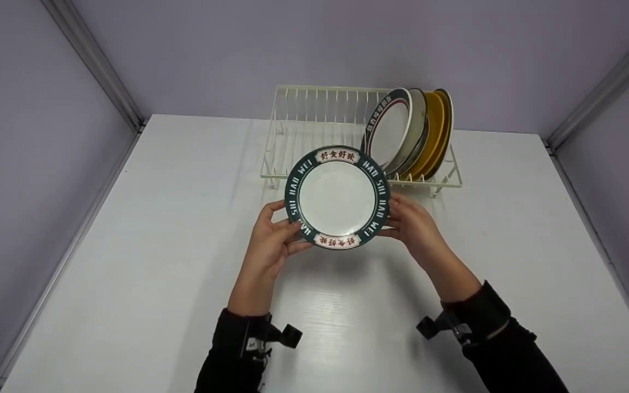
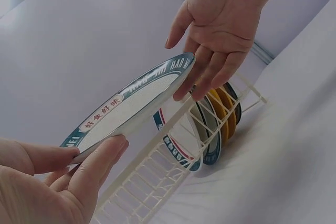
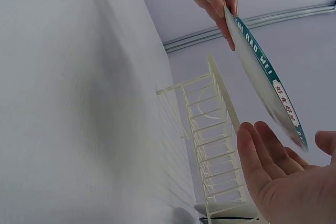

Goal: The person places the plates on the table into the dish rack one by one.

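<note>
- The left hand pinches the green-rimmed plate by its edge, thumb on top, so it cannot slip.
- The right hand props the other edge with nearly straight fingers.
- The plate is up off the table, just before the rack at the far edge, where more plates stand.

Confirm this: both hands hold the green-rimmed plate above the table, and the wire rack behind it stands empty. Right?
Not quite. The rack is not empty: the head view shows several plates standing at its right end. The rest holds: left hand and right hand hold the green-rimmed plate by its edges above the table.
</note>
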